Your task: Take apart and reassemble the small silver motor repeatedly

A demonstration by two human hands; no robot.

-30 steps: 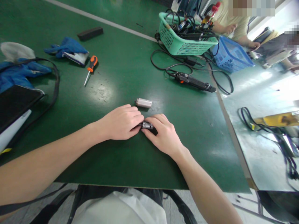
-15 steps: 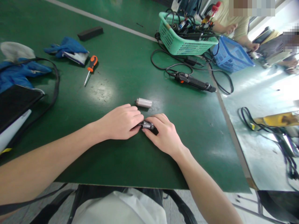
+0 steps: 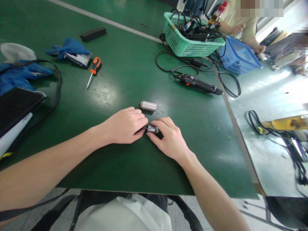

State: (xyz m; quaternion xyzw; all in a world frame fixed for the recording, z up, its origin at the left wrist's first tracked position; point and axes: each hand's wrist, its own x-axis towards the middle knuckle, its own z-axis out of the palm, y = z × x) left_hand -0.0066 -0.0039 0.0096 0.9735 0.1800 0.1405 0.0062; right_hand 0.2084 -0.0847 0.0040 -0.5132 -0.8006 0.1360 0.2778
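Both my hands rest on the green table [image 3: 134,73] near its front edge, fingers curled around a small metal and black cylindrical part [image 3: 152,129]. My left hand [image 3: 124,126] grips its left end, most of which is hidden under the fingers. My right hand [image 3: 168,137] pinches the right end, where a black piece shows by the thumb. A short silver cylinder [image 3: 148,106] lies loose just beyond my fingers, apart from both hands.
An orange-handled screwdriver [image 3: 92,71], blue gloves [image 3: 68,48] and a black block [image 3: 93,34] lie at the left. A black electric screwdriver [image 3: 198,84] with cables, a green basket [image 3: 190,41] and a blue basket [image 3: 237,56] sit far right. Other people sit beyond the baskets.
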